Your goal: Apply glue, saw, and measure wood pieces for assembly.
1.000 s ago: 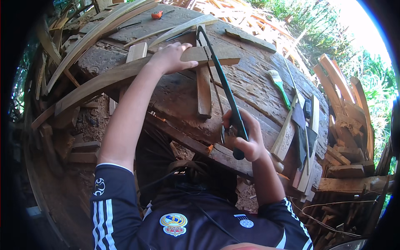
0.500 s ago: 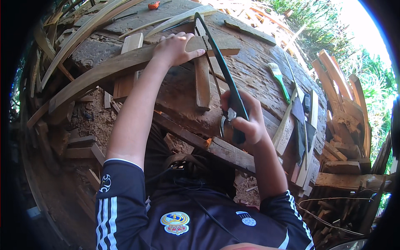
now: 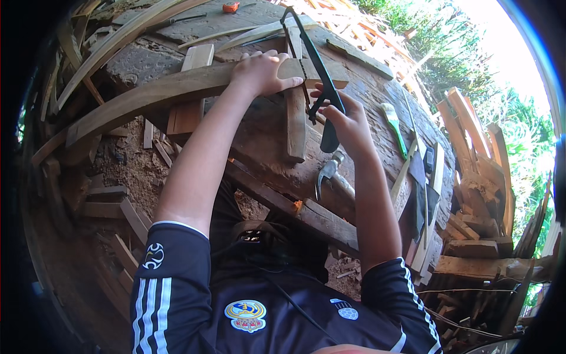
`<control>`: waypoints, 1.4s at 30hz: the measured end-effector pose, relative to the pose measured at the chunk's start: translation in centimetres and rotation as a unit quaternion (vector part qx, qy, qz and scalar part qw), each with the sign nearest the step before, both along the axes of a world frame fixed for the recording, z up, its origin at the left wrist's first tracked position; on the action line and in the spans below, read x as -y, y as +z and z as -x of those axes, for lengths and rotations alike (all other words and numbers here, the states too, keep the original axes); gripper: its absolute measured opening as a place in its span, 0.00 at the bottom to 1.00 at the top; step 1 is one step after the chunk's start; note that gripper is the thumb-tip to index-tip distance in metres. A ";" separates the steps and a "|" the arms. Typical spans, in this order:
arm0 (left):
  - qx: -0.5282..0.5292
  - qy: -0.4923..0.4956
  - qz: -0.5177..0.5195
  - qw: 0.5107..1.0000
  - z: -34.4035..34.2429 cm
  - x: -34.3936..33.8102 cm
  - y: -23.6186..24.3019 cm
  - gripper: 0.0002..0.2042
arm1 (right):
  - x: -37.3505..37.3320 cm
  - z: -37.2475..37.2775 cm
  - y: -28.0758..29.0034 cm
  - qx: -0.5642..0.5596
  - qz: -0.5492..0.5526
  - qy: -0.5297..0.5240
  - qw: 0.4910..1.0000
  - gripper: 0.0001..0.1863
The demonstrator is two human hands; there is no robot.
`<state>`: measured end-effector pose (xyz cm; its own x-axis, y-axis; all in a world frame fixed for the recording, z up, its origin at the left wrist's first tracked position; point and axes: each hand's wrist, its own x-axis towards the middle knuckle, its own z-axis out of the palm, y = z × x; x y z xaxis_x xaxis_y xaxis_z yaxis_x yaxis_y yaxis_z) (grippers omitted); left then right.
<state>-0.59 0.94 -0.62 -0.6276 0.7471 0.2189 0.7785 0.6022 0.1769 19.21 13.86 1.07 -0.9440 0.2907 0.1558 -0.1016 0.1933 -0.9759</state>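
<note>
Nearest, a dark shirt (image 3: 283, 310) with white stripes fills the lower part of the view. Just beyond it, a hammer (image 3: 326, 171) with a curved claw lies near the edge of the wooden workbench (image 3: 259, 141). Next to it, the right hand (image 3: 349, 118) is closed around the handle of a hacksaw (image 3: 316, 62), whose dark frame points away from the person. Its blade crosses the curved board (image 3: 159, 88) near the right end of this board; how deep, I cannot tell. The left hand (image 3: 262, 72) clasps the board from above, just to the left of the blade, with its thumb spread. Under the board, a narrow wooden piece (image 3: 296, 133) lies crosswise. To the right rests a brush (image 3: 393, 127) with a green handle. Farther away are an orange tool (image 3: 230, 7) and green plants (image 3: 436, 41).
</note>
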 end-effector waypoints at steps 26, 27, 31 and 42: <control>-0.015 -0.002 -0.012 1.000 0.2 -0.1 -0.6 0.39 | 3.5 -0.3 -1.3 0.070 -0.044 -0.155 0.985 0.13; -0.019 -0.004 -0.006 1.000 0.3 -0.1 -0.6 0.39 | 3.1 -0.4 -1.6 0.064 -0.046 -0.153 0.985 0.14; 0.014 -0.009 -0.001 1.000 -0.1 -0.4 0.1 0.39 | 3.4 -0.9 -0.8 0.096 -0.038 -0.176 0.979 0.16; 0.010 0.001 -0.003 1.000 0.2 -0.3 -0.3 0.37 | 6.9 -10.6 0.9 0.122 -0.009 -0.177 0.977 0.15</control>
